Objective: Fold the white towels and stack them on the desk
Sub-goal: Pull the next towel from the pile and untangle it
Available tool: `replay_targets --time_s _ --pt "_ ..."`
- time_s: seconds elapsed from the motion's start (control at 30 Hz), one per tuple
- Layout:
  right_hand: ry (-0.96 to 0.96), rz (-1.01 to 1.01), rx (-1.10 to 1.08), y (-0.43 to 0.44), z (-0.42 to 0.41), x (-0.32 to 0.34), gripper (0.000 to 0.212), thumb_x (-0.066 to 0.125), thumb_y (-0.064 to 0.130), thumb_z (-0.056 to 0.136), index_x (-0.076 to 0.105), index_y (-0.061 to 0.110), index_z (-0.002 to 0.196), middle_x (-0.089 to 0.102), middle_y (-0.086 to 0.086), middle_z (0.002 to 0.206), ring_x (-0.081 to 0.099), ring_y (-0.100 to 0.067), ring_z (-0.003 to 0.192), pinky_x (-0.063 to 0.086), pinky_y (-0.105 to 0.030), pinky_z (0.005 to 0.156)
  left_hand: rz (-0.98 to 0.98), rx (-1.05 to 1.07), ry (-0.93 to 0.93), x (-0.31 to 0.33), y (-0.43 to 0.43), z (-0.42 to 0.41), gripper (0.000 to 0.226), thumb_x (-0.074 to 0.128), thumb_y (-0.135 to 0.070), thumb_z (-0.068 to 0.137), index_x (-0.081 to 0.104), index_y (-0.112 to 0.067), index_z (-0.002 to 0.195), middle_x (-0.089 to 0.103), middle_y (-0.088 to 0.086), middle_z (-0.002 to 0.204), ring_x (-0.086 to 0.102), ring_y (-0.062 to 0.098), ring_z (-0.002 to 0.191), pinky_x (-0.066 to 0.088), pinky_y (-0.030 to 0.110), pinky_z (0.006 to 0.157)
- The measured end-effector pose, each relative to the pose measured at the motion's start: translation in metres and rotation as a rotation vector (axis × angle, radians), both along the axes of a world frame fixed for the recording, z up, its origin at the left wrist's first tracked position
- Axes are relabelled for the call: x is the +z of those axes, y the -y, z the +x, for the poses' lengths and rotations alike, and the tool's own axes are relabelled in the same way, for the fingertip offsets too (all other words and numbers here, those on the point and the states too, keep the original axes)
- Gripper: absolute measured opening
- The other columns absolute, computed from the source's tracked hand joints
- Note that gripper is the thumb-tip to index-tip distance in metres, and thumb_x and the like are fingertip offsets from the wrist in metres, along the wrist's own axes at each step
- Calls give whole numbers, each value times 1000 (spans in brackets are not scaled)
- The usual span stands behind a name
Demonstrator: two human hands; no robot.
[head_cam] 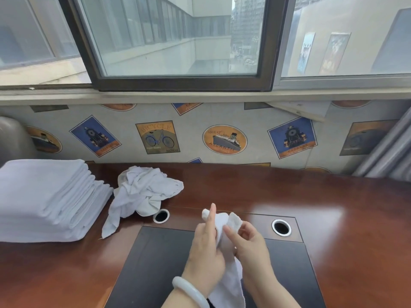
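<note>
A bunched white towel (pixel 229 274) hangs between my two hands over the dark desk pad (pixel 151 263). My left hand (pixel 206 247), with a pale bangle on its wrist, grips the towel's upper part, forefinger pointing up. My right hand (pixel 249 243) pinches a corner of the same towel. A tall stack of folded white towels (pixel 44 198) sits at the desk's far left. Beside the stack lies a crumpled heap of unfolded white towels (pixel 142 192).
The reddish wooden desk (pixel 333 218) has two round cable holes, one to the left (pixel 161 215) and one to the right (pixel 281 227) of my hands. A papered wall with poster prints rises behind the desk, under a window. A grey chair back (pixel 13 138) shows at far left.
</note>
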State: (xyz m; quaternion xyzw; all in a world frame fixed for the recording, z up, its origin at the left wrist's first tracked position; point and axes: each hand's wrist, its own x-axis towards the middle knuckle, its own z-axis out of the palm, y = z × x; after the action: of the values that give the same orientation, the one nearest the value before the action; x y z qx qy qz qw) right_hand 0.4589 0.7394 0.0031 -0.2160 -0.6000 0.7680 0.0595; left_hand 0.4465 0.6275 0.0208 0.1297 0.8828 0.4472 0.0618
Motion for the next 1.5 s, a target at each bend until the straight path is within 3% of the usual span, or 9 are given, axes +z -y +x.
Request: replay_targets --time_s 0.13,0.27,0.43,0.73,0.93,1.03,1.17,1.33,1.5 --pt "26 1 20 -7 2 -3 10 72 11 83 75 16 91 76 -7 88 70 -26 83 54 -43 79 189 -19 130 5 -5 5 80 47 -8 94 11 -54 149 52 -10 122 55 -1 101 42 5 80" --pt "25 -10 101 -12 4 -2 28 74 27 70 76 21 97 76 -10 95 70 -33 97 52 -52 94 935 206 472 10 -3 -2 61 44 1 95 44 -38 142 73 3 106 70 17 98 52 40 91" --pt "-9 -107 181 -8 8 0 35 71 19 72 74 15 107 73 -18 103 69 -36 102 48 -55 100 1340 335 695 6 2 -9 51 43 -9 102 38 -28 148 64 23 125 63 38 114 48 54 96" --pt "-17 -154 144 -1 16 7 10 74 17 82 74 10 89 72 -15 89 66 -24 81 47 -39 80 1250 318 811 -1 11 -10 45 63 -7 78 59 7 120 64 31 110 68 37 92 61 42 71" --pt "-213 91 -207 -11 12 32 13 67 12 90 70 16 78 67 -4 72 53 -14 64 43 -31 64 615 374 166 7 9 -19 20 77 -25 64 62 -13 72 64 5 72 60 24 72 50 40 72" --pt "-203 357 -60 0 7 35 11 69 21 88 70 24 77 65 1 69 49 -10 60 43 -29 61 502 248 90 15 -5 -16 6 72 -29 78 69 -24 79 71 7 81 67 31 78 55 49 73" --pt "-185 407 -36 0 8 30 15 68 17 88 68 26 76 63 6 63 54 -9 61 47 -35 62 619 156 279 12 -8 -8 33 64 -43 78 75 -22 101 72 12 93 67 32 89 51 61 84" --pt "-171 457 -36 -3 10 31 24 70 11 86 67 35 84 66 6 67 60 -11 65 56 -47 68 295 188 -92 10 -8 -5 12 64 -19 94 76 -20 92 61 -12 85 62 7 81 47 17 72" --pt "-200 445 62 -12 6 37 47 70 -1 84 67 41 106 53 4 60 55 -15 58 56 -43 67 123 83 -364 16 -9 -4 17 58 -5 96 74 -10 98 55 -12 84 56 3 86 39 5 68"
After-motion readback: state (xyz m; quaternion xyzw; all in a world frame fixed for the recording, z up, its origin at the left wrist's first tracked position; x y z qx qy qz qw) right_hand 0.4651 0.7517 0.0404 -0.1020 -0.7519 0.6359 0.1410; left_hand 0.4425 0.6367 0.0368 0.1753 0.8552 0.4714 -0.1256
